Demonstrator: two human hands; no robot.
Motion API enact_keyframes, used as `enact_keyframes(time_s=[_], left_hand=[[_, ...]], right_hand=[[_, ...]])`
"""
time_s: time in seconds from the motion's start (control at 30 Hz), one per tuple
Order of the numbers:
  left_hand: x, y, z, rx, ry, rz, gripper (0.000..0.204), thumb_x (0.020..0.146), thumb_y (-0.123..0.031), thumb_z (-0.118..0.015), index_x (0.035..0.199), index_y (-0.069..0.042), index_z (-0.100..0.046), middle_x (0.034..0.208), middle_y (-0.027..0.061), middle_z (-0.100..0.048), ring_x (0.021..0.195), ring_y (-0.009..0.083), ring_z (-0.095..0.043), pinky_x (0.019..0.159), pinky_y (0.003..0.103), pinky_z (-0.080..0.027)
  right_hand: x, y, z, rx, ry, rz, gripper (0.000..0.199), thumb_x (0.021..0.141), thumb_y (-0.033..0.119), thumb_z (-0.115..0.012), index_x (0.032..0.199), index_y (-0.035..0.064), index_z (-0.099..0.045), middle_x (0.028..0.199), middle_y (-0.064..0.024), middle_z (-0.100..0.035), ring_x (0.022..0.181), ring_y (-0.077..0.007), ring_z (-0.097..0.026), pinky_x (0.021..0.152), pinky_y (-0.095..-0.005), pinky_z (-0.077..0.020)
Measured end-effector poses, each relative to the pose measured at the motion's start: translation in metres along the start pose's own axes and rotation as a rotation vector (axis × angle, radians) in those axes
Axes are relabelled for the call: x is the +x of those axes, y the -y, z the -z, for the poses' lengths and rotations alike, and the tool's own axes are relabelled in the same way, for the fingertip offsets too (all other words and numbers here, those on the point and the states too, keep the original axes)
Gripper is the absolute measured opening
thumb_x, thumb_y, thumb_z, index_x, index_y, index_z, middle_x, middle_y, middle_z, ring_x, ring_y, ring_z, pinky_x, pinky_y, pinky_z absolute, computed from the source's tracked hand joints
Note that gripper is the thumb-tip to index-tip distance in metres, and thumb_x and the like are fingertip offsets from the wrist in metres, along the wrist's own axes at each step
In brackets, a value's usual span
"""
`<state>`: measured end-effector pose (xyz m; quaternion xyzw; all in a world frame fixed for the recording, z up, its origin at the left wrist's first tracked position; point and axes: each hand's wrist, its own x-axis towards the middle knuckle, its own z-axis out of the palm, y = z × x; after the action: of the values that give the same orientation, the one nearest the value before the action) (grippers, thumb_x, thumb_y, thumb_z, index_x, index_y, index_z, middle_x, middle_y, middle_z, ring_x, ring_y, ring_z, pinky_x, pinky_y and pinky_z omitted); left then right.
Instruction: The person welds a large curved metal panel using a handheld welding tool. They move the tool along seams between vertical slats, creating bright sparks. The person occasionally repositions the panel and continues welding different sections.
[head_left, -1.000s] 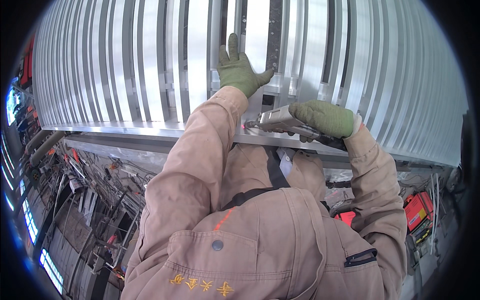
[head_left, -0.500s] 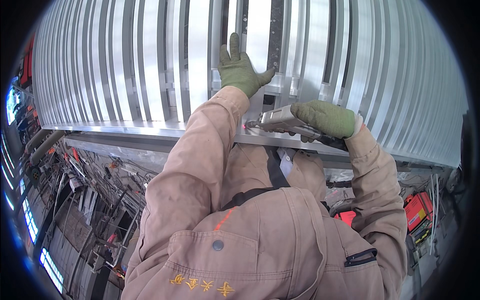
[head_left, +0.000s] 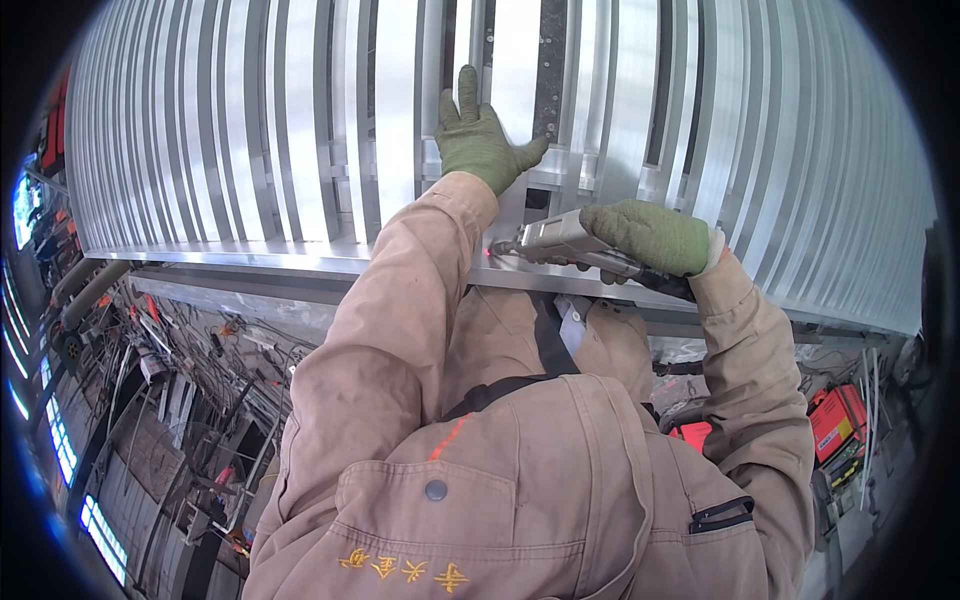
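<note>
Pressing flat against the ribbed, silver aluminium panel assembly [head_left: 300,130], your left hand [head_left: 480,140], in a green work glove, has its fingers released and spread, with the thumb angled out to the right. The palm rests on a bright vertical slat just left of the dark perforated metal strip [head_left: 548,70] that runs up toward the top edge of the assembly.

Your right hand [head_left: 650,235], also in a green glove, is clenched around the grey handheld tool with a silver nozzle [head_left: 560,240]. The tool lies roughly level, its nozzle pointing left, just below your left wrist. A small red point of light [head_left: 488,252] shows at the nozzle tip, where the tip meets the horizontal aluminium rail [head_left: 250,258] along the lower edge of the assembly. Whether the tip touches the rail cannot be told.

Both of your arms are in tan work-jacket sleeves [head_left: 400,330]; a dark strap [head_left: 548,340] crosses the jacket front.

Below the rail, to the lower left, a cluttered floor area with cables and metal pieces [head_left: 180,400] is visible. To the lower right, well apart from the hands, sits a red boxy device [head_left: 835,415].
</note>
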<state>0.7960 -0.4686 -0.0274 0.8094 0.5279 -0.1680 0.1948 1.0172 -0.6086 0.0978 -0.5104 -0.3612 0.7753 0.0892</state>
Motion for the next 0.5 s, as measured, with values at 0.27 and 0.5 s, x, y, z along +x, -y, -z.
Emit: enact_keyframes(time_s=[0.27,0.5], left_hand=[[-0.001,0.0,0.001,-0.016,-0.003,-0.002,0.118,0.088,-0.081,-0.08,0.15,0.018,-0.061,0.188,0.0266,-0.02,0.171,0.0555,-0.02,0.133,0.061,-0.041],[-0.002,0.0,0.004,-0.007,0.015,0.013,0.122,0.088,-0.081,-0.08,0.157,0.016,-0.056,0.19,0.0264,-0.019,0.173,0.0543,-0.019,0.137,0.056,-0.036]], right_hand=[[-0.001,0.011,0.0,0.02,0.025,-0.051,0.076,0.119,0.071,-0.049,0.148,0.0064,-0.076,0.116,-0.0097,-0.084,0.097,-0.0179,-0.073,0.086,-0.0352,-0.0603],[0.0,0.009,0.0,0.018,0.028,0.0,0.071,0.122,0.065,-0.048,0.151,0.0053,-0.073,0.114,-0.0062,-0.084,0.087,-0.013,-0.073,0.076,-0.0312,-0.0615]])
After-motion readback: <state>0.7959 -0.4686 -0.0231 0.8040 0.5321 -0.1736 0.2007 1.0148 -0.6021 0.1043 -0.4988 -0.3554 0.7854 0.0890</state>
